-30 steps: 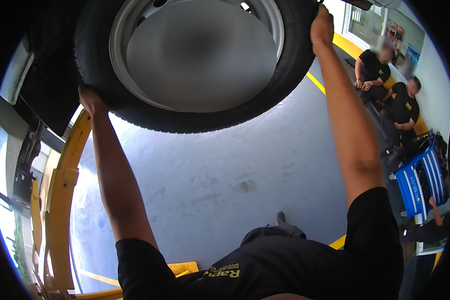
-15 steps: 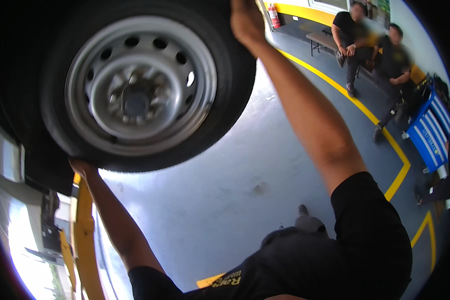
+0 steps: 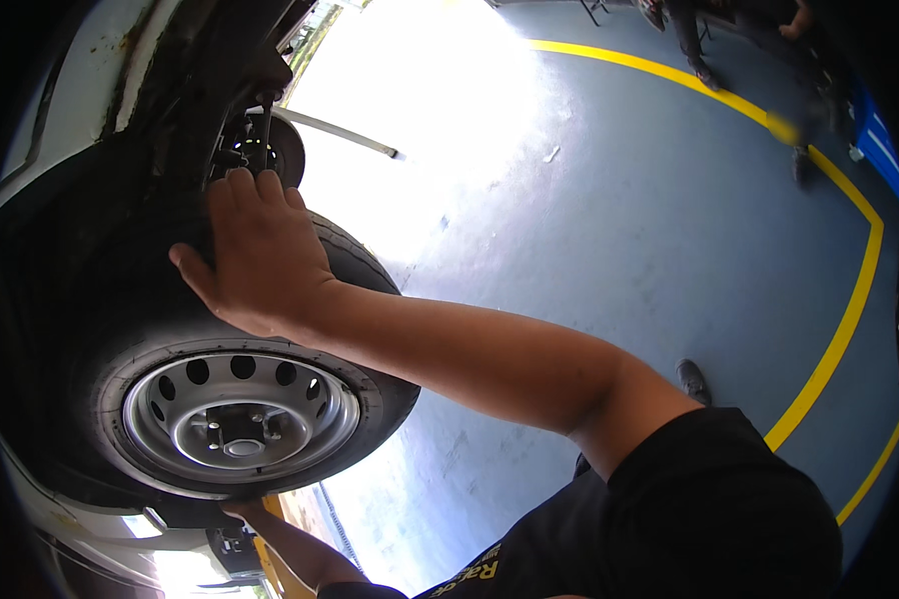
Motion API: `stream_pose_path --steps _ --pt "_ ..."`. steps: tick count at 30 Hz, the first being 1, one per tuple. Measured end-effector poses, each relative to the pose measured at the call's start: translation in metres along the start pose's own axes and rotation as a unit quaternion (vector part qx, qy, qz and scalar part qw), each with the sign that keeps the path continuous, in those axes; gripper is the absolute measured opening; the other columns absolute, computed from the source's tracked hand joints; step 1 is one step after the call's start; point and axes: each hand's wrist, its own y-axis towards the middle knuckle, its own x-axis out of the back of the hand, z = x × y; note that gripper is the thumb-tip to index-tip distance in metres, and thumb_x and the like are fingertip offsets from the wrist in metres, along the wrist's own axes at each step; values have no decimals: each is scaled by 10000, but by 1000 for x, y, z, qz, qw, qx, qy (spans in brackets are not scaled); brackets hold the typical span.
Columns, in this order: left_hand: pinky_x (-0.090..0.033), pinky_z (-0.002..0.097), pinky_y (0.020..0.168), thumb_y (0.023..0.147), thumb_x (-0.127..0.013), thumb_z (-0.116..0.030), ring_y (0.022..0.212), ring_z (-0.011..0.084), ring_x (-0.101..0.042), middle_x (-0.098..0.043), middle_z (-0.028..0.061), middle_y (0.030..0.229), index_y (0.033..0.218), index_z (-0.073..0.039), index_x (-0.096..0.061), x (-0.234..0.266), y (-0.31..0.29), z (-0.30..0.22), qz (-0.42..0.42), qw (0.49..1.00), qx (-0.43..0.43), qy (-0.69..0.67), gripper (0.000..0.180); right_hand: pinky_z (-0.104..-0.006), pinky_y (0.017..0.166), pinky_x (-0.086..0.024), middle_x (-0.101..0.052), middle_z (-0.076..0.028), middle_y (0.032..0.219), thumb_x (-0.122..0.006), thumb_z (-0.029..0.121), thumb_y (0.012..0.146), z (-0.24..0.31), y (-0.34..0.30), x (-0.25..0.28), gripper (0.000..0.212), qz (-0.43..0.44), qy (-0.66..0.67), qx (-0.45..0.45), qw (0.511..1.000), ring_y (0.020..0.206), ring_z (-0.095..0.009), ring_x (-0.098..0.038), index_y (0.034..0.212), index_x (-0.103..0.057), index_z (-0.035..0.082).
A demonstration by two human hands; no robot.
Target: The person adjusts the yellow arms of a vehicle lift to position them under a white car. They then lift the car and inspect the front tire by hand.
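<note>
A car wheel [image 3: 345,399], a black tyre on a silver steel rim with round holes, sits upright in the dark wheel well at the left. Across the top of the tyre lies my right hand [image 3: 260,250], palm down on the tread, fingers stretched forward and thumb out to the side. My left hand [image 3: 245,506] touches the tyre from below; its fingers are hidden behind the rubber. At the rim's centre a dark hub [image 3: 241,429] shows, with several studs or bolts around it. Whether the wheel rests fully against the hub cannot be seen.
Beyond the tyre are dark undercarriage parts [image 3: 270,140] and a pale bar [image 3: 340,134]. A yellow post [image 3: 282,569] stands beside my left forearm. Yellow lines [image 3: 839,339] mark the grey-blue floor. Seated people's legs [image 3: 684,40] and a blue object [image 3: 879,150] are at the far right.
The wheel has moved lower in view and sits in the wheel well, its top tread now showing. My right hand has shifted from the tyre's far-right edge to its top; my left stays underneath.
</note>
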Motion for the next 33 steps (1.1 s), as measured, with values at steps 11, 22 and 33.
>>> stream_pose_path --steps 11,22,33 --pt "-538 570 1068 1045 -478 -363 1240 389 -630 -588 199 1465 1468 31 -535 -2 -20 -14 -28 999 -30 20 581 -470 846 -460 -518 -196 1046 -646 441 984 -5 4 10 547 56 41 39 997 965 -326 -532 1152 -551 -71" --pt "-557 557 1048 1043 -477 -365 1212 390 -647 -602 202 1447 1456 34 -545 16 -29 -23 -57 996 -48 48 578 -461 897 -484 -528 -219 1074 -655 442 973 -4 4 9 564 59 78 49 994 1001 -350 -554 1121 -548 -92" --pt "-575 544 1027 1041 -475 -368 1183 392 -664 -615 204 1429 1444 36 -556 23 -36 -18 -69 994 -68 59 576 -461 896 -485 -530 -219 1065 -654 445 974 -8 25 1 564 104 89 36 990 1010 -350 -557 1129 -546 -86"
